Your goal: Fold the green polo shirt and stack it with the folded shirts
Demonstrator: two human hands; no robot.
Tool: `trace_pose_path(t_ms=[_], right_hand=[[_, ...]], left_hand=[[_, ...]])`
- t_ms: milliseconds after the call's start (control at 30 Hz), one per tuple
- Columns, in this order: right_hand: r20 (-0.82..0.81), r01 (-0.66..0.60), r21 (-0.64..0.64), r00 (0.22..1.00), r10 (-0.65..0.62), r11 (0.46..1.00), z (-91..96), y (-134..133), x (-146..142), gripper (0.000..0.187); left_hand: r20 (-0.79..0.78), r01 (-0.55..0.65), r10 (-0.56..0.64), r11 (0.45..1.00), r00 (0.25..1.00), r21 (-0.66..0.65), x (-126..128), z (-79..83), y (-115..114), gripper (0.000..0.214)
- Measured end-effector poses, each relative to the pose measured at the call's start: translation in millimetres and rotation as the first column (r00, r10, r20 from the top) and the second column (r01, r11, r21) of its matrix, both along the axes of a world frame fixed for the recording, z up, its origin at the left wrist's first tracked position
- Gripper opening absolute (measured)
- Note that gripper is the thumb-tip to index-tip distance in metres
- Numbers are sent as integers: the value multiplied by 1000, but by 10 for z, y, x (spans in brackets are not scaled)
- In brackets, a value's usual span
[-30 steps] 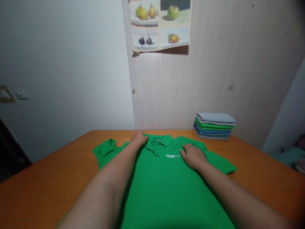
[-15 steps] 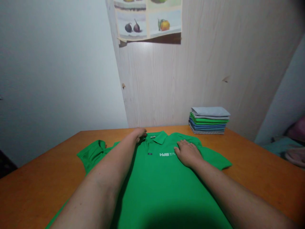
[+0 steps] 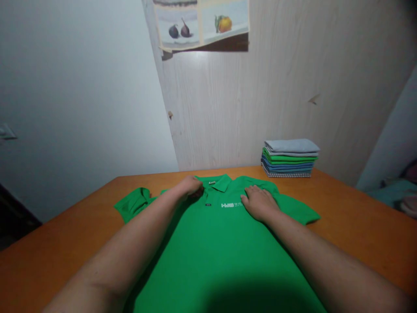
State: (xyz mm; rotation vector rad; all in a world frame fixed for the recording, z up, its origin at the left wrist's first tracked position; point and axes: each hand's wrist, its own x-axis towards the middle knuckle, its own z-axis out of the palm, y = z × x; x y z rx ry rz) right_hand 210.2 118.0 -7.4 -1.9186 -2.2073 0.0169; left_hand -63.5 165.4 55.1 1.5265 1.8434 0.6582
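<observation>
A green polo shirt (image 3: 221,243) lies front side up, its collar toward the far edge of the table and white lettering on its chest. At the left side of the collar, my left hand (image 3: 192,187) has its fingers curled closed on the cloth; the fingertips are partly hidden. My right hand (image 3: 260,202) lies flat on the chest beside the lettering, fingers stretched out, holding nothing. The left sleeve in view looks rumpled, while the right one is spread out. My left forearm covers part of the shirt's left side.
A stack of folded clothes (image 3: 289,158) in grey, green, blue and check stands at the back right of the orange-brown table (image 3: 355,234). Behind the table rises a pale wood-grain panel (image 3: 221,108) with a fruit poster (image 3: 208,26). A white wall (image 3: 91,95) is on the left.
My left hand has come down a little along the collar, and its fingers have curled in on the cloth. My right hand stays flat on the chest. The camera view has shifted slightly.
</observation>
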Motion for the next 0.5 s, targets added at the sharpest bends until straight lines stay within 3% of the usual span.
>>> trace_pose_path(t_ms=[233, 400, 500], right_hand=[[-9, 0, -7, 1000, 0, 1000, 8, -2, -7, 59], [-7, 3, 1, 1000, -3, 1000, -3, 6, -12, 59], [-12, 2, 5, 1000, -2, 1000, -10, 17, -14, 59]], left_hand=[[-63, 79, -73, 992, 995, 98, 178, -105, -137, 5], [-116, 97, -85, 991, 990, 96, 254, -108, -100, 33], [-167, 112, -100, 992, 981, 61, 303, -110, -32, 20]])
